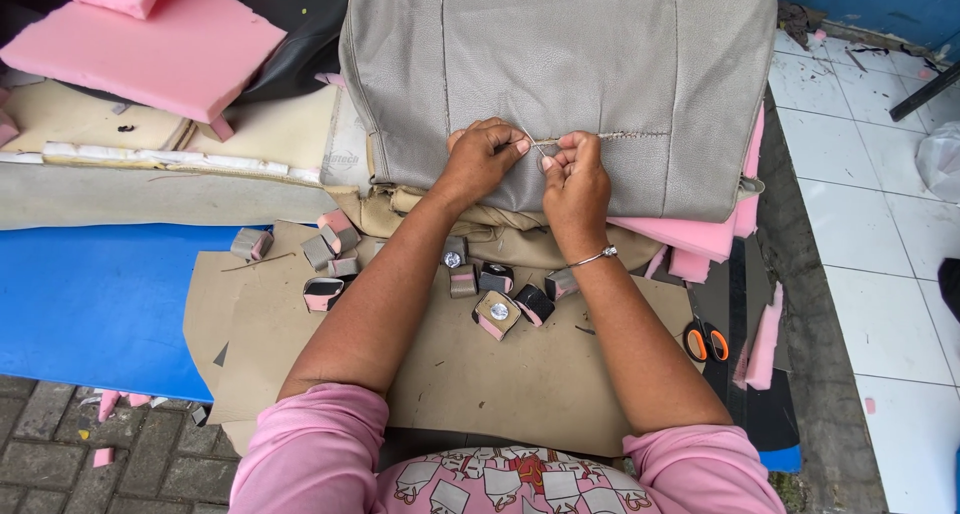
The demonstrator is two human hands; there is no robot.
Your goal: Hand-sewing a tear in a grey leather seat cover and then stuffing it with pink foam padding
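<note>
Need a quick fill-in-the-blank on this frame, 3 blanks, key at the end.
1. Both hands, left hand and right hand, work at a seam on the ____ upholstery cover.
2. The scissors by the right forearm have ____ handles.
3. The foam slabs at top left are ____.

Missing words: grey; orange; pink

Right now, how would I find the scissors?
Start at the big grey seat cover and go down past its right edge. On the dark strip beside the brown cardboard lie the scissors, the only thing with orange handles.
</note>
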